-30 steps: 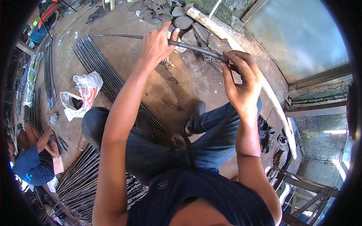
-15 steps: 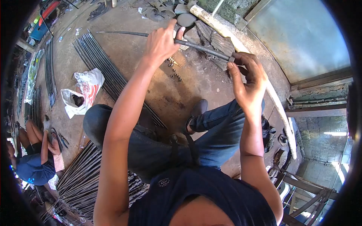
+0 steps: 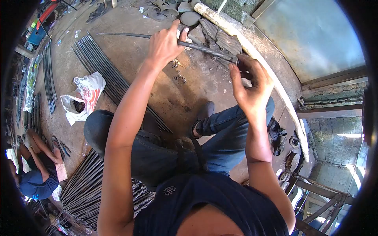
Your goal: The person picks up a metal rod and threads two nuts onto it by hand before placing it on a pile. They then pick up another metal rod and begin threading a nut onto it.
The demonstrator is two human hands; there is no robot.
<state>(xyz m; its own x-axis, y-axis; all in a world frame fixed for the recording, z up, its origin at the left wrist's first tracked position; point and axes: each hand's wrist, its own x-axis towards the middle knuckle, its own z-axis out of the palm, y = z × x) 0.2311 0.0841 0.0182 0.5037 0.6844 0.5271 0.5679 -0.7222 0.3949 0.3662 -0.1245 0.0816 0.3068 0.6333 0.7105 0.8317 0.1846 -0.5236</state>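
Dark steel rod (image 3: 208,50): left hand (image 3: 162,46) is grasping its shank; right hand (image 3: 254,78) is pinching a nut (image 3: 235,60) at the threaded end — fitting apparently unfinished. Loose nuts (image 3: 184,79) are lying between the forearms — unfitted; more rods (image 3: 104,65) are resting left.

Nuts (image 3: 180,76) interrupt open floor (image 3: 204,89) between rods (image 3: 103,67) and pole (image 3: 226,26).

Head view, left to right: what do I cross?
Co-worker's blue shirt → white sack → wearer's left hand → wearer's dark shoe → wearer's right hand → grey block wall. Overlapping items left out.
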